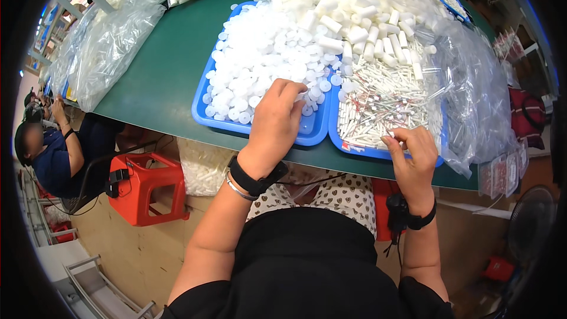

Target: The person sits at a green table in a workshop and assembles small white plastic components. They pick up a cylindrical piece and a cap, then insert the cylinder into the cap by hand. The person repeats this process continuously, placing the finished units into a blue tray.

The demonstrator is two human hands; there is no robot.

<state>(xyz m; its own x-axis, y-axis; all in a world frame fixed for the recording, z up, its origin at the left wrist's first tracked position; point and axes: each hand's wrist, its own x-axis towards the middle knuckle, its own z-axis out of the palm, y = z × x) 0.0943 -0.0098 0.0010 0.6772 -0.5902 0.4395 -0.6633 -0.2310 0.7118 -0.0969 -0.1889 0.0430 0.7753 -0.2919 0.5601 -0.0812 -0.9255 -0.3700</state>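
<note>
My left hand [276, 119] reaches over the front of the left blue tray [204, 103], its fingers curled and pinched together. Heaped in that tray are translucent white discs [254, 53], each with a small mark at its centre. Whatever the left fingertips hold is hidden by the hand. At the front edge of the right blue tray [354, 146], my right hand [413, 155] pinches a small white piece between thumb and forefinger. Thin white sticks [378, 97] lie jumbled in this tray, some with reddish strands, and thicker white cylinders [384, 44] are piled behind them.
Clear plastic bags [472, 91] drape over the right side of the green table [150, 77]; another plastic bag [112, 47] lies at the far left. A red stool [147, 189] stands left of me. Beyond it sits another person [56, 147]. A fan [531, 218] is at the right.
</note>
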